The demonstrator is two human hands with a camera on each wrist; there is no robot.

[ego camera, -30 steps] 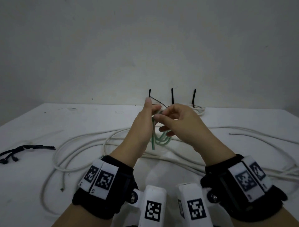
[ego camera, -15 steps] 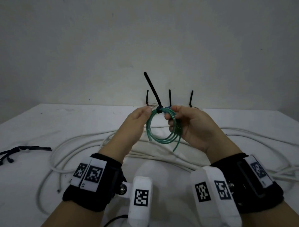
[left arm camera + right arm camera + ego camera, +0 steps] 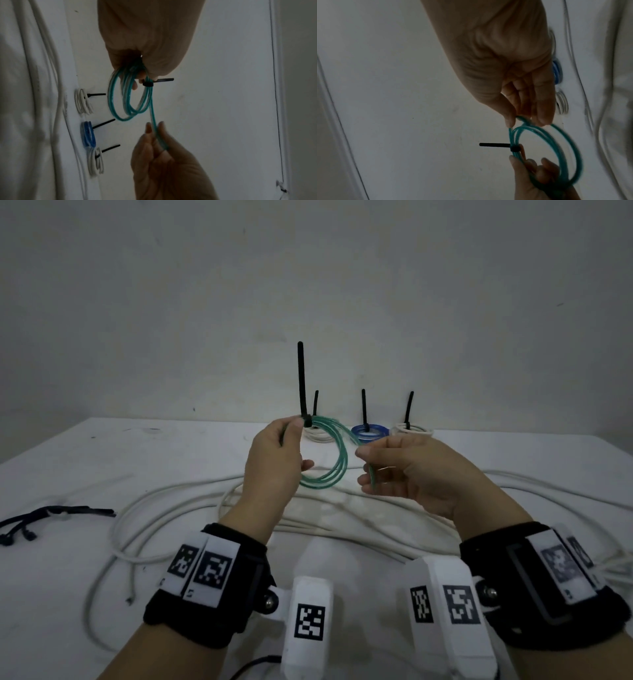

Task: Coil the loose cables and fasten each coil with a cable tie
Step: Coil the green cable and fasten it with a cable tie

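The left hand [image 3: 274, 460] grips the green coil [image 3: 329, 463] just below its black tie [image 3: 302, 381], holding it up over the table [image 3: 68, 474]. The right hand [image 3: 411, 474] pinches the coil's loose end. Behind them, three tied coils [image 3: 370, 431] sit by the wall; white cable [image 3: 164, 508] sprawls beneath.

We seem to be at a bare recording station rather than a lived-in room: a plain white table [image 3: 102, 460] pushed against an unadorned, scuffed grey-white wall [image 3: 308, 285]. We see loose white cables [image 3: 164, 508], a row of tied coils [image 3: 370, 430] at the far edge, and fiducial-marked wrist cameras [image 3: 308, 621]. Which building, we cannot tell.
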